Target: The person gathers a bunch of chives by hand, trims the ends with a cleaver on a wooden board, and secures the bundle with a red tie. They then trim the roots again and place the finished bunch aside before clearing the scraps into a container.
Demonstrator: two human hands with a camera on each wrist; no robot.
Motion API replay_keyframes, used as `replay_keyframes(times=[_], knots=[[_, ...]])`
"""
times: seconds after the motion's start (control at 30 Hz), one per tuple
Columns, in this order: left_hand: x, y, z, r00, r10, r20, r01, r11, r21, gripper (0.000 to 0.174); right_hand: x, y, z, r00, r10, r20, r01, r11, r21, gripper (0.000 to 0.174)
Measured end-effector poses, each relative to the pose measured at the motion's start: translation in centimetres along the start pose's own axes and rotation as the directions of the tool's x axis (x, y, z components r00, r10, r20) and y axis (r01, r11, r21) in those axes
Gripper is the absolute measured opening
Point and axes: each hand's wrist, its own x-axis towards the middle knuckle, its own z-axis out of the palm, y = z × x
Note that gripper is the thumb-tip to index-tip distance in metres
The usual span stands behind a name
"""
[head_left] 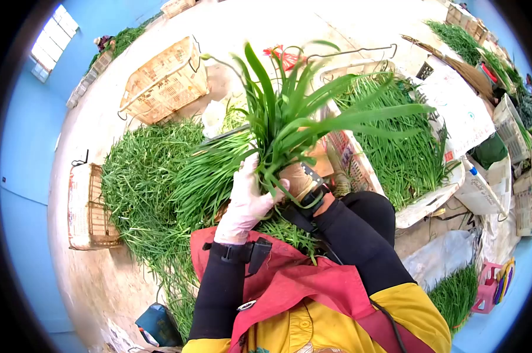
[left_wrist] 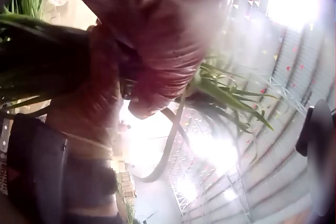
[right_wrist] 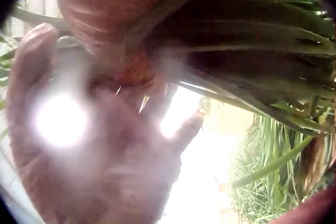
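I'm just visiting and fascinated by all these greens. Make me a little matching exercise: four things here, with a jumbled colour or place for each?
Things
1. Bunch of long leaves
2. Apron
3. Shirt
4. Wall

Colour or place
A. Light blue
B. Yellow
C. Gripped by the person's right hand
D. Red

Right pairs: 1-C, 2-D, 3-B, 4-A
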Motion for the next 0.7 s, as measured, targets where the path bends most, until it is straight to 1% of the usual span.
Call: replay_keyframes(times=[0.03,0.07,0.1,0.17,0.2,0.23,0.27,0.3,0.33,0.37,0.4,0.43,0.47,0.5,0.57,0.6,0.63,0.67,0.7], knots=[[-0.1,1.0,-0.3,0.997,-0.038,-0.066,0.029,0.992,-0.125,0.069,1.4,-0.8,1.3,0.998,-0.002,-0.063,0.013,0.984,0.178,0.030],[-0.7,0.9,-0.7,0.992,-0.044,-0.122,0.022,0.984,-0.179,0.070,1.1,-2.4,2.1,0.988,-0.056,-0.142,0.044,0.995,-0.089,0.029],[-1.4,1.4,-1.0,0.973,-0.178,-0.147,0.086,0.869,-0.488,0.066,1.1,-3.3,2.5,0.986,-0.007,-0.166,-0.029,0.976,-0.215,0.030],[-1.9,-0.2,-1.6,0.957,-0.202,-0.206,0.085,0.881,-0.466,0.064,1.3,-2.8,1.7,0.991,0.033,-0.129,-0.082,0.917,-0.391,0.032],[-2.1,-0.6,-1.5,0.951,-0.241,-0.196,0.156,0.917,-0.368,0.063,1.4,-3.5,2.4,0.988,0.063,-0.143,-0.109,0.933,-0.344,0.033],[-1.6,-1.2,-1.4,0.969,-0.200,-0.148,0.163,0.959,-0.233,0.064,1.3,-4.1,3.1,0.983,0.094,-0.155,-0.137,0.945,-0.296,0.035],[-1.7,-1.5,-1.2,0.973,-0.225,-0.057,0.200,0.936,-0.288,0.061,1.0,-3.0,3.3,0.979,0.073,-0.191,-0.126,0.950,-0.284,0.036],[-1.1,0.0,-1.4,0.970,-0.241,0.036,0.239,0.910,-0.339,0.059,0.5,-2.1,3.1,0.996,-0.001,-0.090,-0.016,0.982,-0.190,0.041],[-1.2,-1.7,-1.2,0.936,-0.334,0.111,0.352,0.876,-0.329,0.051,0.7,-0.1,2.5,0.998,0.053,-0.021,-0.051,0.995,0.089,0.044],[-1.0,-1.5,-1.3,0.938,-0.329,0.111,0.347,0.878,-0.330,0.051,0.8,1.4,2.0,0.994,0.089,0.057,-0.104,0.928,0.358,0.047],[-0.8,-1.1,-1.4,0.972,-0.234,0.037,0.236,0.945,-0.226,0.044,0.9,0.1,2.4,0.988,0.116,0.098,-0.146,0.905,0.401,0.053],[-0.8,-0.9,-1.5,0.991,-0.129,-0.023,0.125,0.986,-0.112,0.037,1.5,-0.8,2.9,0.931,0.317,0.180,-0.346,0.610,0.712,0.043],[-0.9,-3.1,-0.9,0.978,0.182,-0.101,-0.144,0.941,0.306,0.032,1.1,-1.5,3.0,0.986,0.106,0.132,-0.120,0.987,0.108,0.039],[-0.7,-0.7,-0.7,0.984,-0.056,-0.170,0.018,0.976,-0.216,0.030,0.7,-1.9,3.0,0.969,-0.088,0.232,0.204,0.815,-0.542,0.037],[-1.2,-1.8,-0.6,0.982,-0.146,-0.123,0.103,0.948,-0.302,0.031,0.8,-2.0,2.8,0.969,-0.069,0.236,0.190,0.820,-0.541,0.036],[-1.4,-2.4,-0.2,0.978,-0.150,-0.143,0.103,0.950,-0.294,0.031,0.9,-1.7,2.8,0.981,-0.012,0.192,0.073,0.947,-0.312,0.032],[-1.5,-2.0,0.2,0.975,-0.155,-0.161,0.104,0.953,-0.286,0.030,0.9,-1.3,2.7,0.985,0.056,0.164,-0.048,0.997,-0.055,0.029],[-1.7,-1.4,0.5,0.962,-0.243,-0.125,0.214,0.953,-0.213,0.032,1.2,0.4,1.7,0.929,0.314,0.195,-0.369,0.763,0.531,0.027],[-1.6,-0.8,0.7,0.924,-0.383,-0.015,0.354,0.867,-0.350,0.037,1.0,0.7,1.6,0.930,0.312,0.194,-0.367,0.765,0.529,0.027]])
